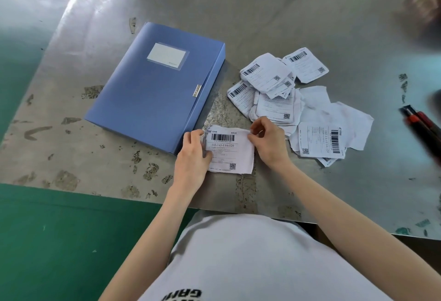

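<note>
A white shipping label [230,151] with a barcode and a QR code lies flat on the metal table [262,14], near its front edge. My left hand [193,155] holds the label's left edge, thumb on the paper. My right hand [267,142] pinches its top right corner. A closed blue file box [155,90] with a white title pocket and a metal clasp lies just left of the label. A loose pile of several similar labels [293,100], some crumpled, spreads to the right.
A red and black utility knife [422,124] lies at the right edge of the table. Blurred dark objects sit at the far right corner. The tabletop is scuffed, with worn patches. Green floor shows on the left, below the table's front edge.
</note>
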A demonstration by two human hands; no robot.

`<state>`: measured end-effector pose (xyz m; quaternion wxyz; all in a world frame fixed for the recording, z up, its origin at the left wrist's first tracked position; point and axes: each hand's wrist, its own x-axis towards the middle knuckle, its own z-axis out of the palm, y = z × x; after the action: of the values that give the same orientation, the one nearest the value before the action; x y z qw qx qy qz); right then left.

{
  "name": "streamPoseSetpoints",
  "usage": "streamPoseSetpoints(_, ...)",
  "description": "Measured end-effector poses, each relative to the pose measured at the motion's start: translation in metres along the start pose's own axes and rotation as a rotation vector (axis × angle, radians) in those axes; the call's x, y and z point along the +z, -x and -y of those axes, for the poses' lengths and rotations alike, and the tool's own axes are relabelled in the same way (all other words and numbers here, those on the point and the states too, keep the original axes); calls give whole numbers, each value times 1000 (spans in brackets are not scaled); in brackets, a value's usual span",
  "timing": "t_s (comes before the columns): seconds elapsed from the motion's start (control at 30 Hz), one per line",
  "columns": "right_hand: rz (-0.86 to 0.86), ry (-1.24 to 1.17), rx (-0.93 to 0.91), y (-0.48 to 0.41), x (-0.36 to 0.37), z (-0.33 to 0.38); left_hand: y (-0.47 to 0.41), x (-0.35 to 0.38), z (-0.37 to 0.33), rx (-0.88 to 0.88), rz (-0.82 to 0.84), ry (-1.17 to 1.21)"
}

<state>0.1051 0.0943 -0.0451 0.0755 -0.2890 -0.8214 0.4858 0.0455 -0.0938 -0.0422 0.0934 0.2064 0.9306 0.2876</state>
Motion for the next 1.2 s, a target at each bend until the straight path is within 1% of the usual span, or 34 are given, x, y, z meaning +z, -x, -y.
streamPoseSetpoints(0.07,-32,-23,-6,-1,-2,-2,-2,0,-3,28,-13,-21)
streamPoseSetpoints(0.2,-126,8,12,-2,-19,-8,-10,4,-15,95,-12,71)
streamPoseSetpoints(0.37,-211,144,41,-2,-71,-26,-25,20,-43,189,83,154)
streamPoseSetpoints(0.47,-192,256,123,-2,-107,-42,-34,32,-60,220,155,193)
streamPoseSetpoints(0.57,-157,349,249,1,-133,-59,-39,44,-80,277,225,242)
streamPoseSetpoints(0.67,-130,430,313,4,-139,-69,-44,55,-96,304,280,236)
streamPoseSetpoints(0.73,-159,434,341,6,-137,-72,-47,61,-104,310,305,225)
streamPoseSetpoints(0.8,-202,407,367,9,-135,-73,-47,66,-111,319,325,230)
streamPoseSetpoints(0.87,-250,359,343,11,-133,-72,-48,69,-115,318,338,242)
streamPoseSetpoints(0.93,-316,233,309,13,-134,-70,-48,72,-117,309,352,251)
streamPoseSetpoints(1.03,-393,17,313,13,-142,-65,-48,74,-119,297,361,272)
streamPoseSetpoints(1.13,-400,-91,270,9,-149,-56,-50,72,-122,291,361,307)
streamPoseSetpoints(1.2,-383,-117,223,6,-153,-48,-53,71,-126,290,367,319)
